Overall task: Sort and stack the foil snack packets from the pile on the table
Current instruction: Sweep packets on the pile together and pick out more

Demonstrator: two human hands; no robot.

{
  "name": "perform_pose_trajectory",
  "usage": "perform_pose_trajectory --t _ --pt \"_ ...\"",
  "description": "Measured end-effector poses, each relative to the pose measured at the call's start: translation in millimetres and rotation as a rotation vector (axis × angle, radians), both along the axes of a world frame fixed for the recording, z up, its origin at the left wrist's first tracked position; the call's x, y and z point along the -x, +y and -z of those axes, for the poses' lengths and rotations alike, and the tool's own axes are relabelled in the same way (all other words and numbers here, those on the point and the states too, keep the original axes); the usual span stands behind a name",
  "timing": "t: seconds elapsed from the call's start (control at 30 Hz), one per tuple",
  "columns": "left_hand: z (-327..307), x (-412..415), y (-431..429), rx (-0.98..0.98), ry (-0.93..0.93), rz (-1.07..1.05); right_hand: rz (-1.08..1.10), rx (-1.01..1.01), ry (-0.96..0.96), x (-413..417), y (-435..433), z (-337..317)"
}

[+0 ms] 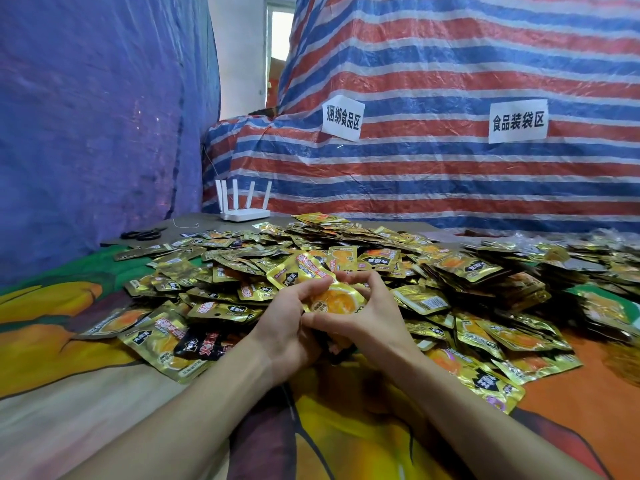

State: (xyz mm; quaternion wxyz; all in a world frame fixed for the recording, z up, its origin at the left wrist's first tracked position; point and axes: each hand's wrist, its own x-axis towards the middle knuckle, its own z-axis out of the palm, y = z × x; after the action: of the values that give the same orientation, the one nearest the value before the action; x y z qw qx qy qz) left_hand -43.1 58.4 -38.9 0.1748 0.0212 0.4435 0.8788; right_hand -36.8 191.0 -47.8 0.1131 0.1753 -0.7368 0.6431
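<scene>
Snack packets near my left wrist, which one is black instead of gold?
The black packet with red lettering, lying just left of the left hand; the gold packets around it are all shiny foil.

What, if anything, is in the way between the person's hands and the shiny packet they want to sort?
Nothing visible stands in the way. The left hand and the right hand both already hold a gold packet between them, at the near edge of the pile.
</scene>
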Motion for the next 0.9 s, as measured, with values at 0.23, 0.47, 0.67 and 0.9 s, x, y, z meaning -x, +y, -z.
perform_pose_trajectory --t 0.23,0.47,0.67,0.9 --pt "1.2 4.0 1.5 -0.041 0.083 -0.062 -0.010 -0.020 0.048 3.2 1.9 0.1" --pt "1.7 6.6 -2.7 -0.160 0.121 -0.112 -0.026 0.007 0.115 1.8 -1.9 2.2" --pt "2.1 8.2 -7.3 -0.131 0.146 -0.136 -0.017 -0.225 0.136 1.3 -0.1 1.8" --pt "3.7 4.5 -5.6 -0.007 0.205 -0.100 -0.126 -0.156 -0.048 -1.9 8.2 -9.6"
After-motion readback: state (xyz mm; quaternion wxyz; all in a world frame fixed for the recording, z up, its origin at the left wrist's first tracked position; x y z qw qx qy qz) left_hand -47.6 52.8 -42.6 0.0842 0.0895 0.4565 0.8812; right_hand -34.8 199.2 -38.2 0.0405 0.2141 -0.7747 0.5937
